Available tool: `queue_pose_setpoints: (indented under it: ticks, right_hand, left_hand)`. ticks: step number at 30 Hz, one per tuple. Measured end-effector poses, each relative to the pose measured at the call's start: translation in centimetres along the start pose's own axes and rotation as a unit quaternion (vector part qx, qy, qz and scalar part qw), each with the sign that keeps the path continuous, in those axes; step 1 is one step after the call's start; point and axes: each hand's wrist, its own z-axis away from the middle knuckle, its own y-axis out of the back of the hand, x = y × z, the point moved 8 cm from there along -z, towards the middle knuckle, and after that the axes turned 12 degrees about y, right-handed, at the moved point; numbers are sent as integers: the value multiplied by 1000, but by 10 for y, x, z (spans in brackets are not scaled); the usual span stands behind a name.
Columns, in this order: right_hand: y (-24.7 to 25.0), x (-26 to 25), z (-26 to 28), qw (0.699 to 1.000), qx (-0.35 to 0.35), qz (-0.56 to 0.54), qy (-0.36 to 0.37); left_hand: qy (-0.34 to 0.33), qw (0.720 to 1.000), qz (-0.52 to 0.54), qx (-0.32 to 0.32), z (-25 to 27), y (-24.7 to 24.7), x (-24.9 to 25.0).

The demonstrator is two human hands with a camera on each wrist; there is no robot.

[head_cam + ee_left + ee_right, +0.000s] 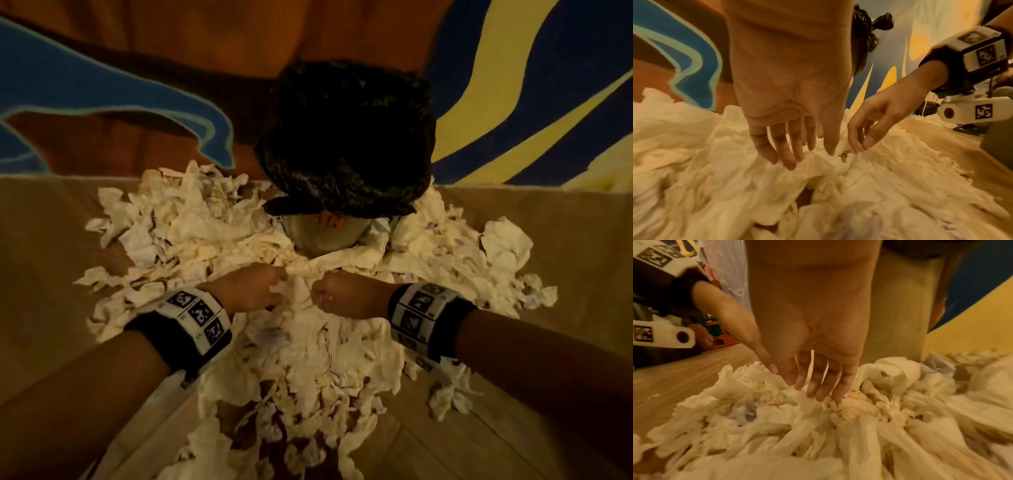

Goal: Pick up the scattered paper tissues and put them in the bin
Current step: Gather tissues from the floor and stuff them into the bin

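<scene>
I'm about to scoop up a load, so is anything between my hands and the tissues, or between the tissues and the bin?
Nothing visible. Left hand and right hand reach the paper tissues fingertips first, and the bin, lined with a black bag, stands open just beyond the heap.

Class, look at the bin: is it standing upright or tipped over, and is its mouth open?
Upright and open. The bin stands among the tissues, its black liner's mouth facing up. How full it is cannot be told; the inside is dark.

Indoor room with a recording set-up, exact type not determinable. Evidence: wood-plank floor [479,428]; far wall [513,85] painted with a wavy blue, yellow and brown mural; equipment on the floor [966,128] at far right.
</scene>
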Motion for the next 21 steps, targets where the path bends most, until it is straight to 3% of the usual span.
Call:
queue_pose_setpoints:
  ticks: [5,8,11,14,16,21]
  right_hand:
    - [17,2,-23,995,62,75,3]
    - [39,2,-23,972,145,181,33]
    - [41,16,-21,954,157,255,11]
    - [22,34,-18,966,136,217,-40]
    - [8,44,-15,975,142,159,-65]
    - [2,57,1,967,234,47,-93]
  left_hand:
    - [-44,994,-3,103,-22,14,1]
    - [-43,987,-20,151,-23,15,1]
    - [-27,988,-12,151,-25,2,-1]
    - [23,990,6,143,-23,-14,-4]
    - [51,986,-51,149,-22,-24,-4]
    - [31,967,-131,217,-15,-14,5]
